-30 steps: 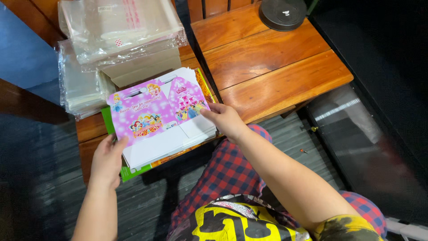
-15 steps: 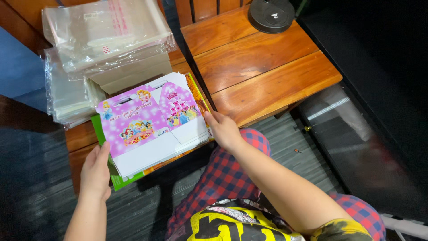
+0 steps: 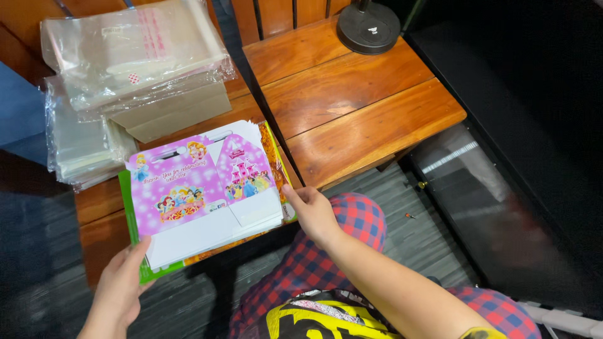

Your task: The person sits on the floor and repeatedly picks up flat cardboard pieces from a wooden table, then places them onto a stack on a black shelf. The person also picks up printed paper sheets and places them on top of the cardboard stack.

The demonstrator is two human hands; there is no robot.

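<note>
A stack of flat, unfolded pink and white cartoon-printed cardboard boxes [image 3: 201,194] lies on a wooden bench, on top of green and orange flat sheets [image 3: 133,207]. My left hand [image 3: 119,289] grips the stack's near left corner, thumb on top. My right hand [image 3: 314,213] holds the stack's right edge with the fingers at its side.
Piles of clear plastic bags [image 3: 132,56] sit behind the stack, more at the left [image 3: 75,144]. A second wooden bench [image 3: 358,107] stands to the right with a black round lamp base [image 3: 369,26] on it. My red checked trouser leg [image 3: 326,257] is below.
Both hands and the stack have shifted slightly towards the left and nearer to me; the grip on the stack's corners is unchanged.
</note>
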